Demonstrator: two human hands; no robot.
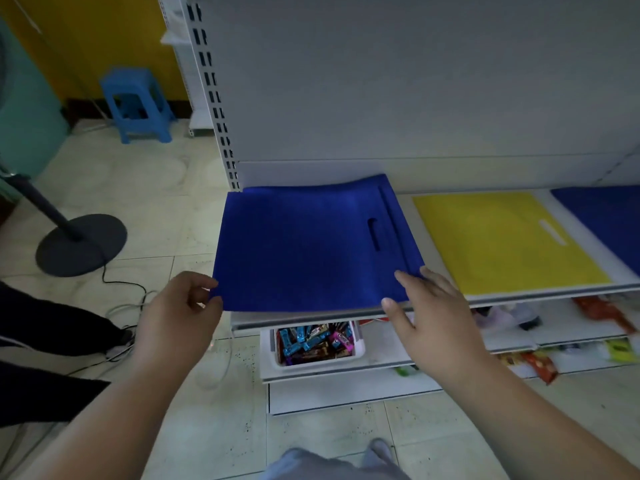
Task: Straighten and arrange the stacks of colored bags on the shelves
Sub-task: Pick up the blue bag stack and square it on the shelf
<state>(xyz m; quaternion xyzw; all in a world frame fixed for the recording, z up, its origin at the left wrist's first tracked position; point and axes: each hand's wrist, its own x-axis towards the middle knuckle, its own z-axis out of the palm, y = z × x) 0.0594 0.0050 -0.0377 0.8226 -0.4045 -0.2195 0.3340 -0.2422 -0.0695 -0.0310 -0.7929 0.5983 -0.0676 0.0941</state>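
Blue bags (304, 244) at shelf (519, 292) left end, front corner overhanging, back edge curled. Left hand (176, 317) pinches near-left corner; right hand (429, 306) rests on near-right corner, fingers spread. Yellow bags (502, 237) lie flat alongside. Squaring unfinished, I judge.

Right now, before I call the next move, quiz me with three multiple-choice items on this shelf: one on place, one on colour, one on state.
1. Where is the yellow bag?
A. Between two blue bags
B. On the floor
C. In the white bin

2. What colour is the stool?
A. Red
B. Blue
C. Green

3. What is the left hand doing?
A. Hanging free
B. Pinching the blue bag at its near left corner
C. Reaching into the bin

Answers: 1 A, blue lies on both sides; 2 B, plainly blue; 3 B, thumb and fingers close on the corner.
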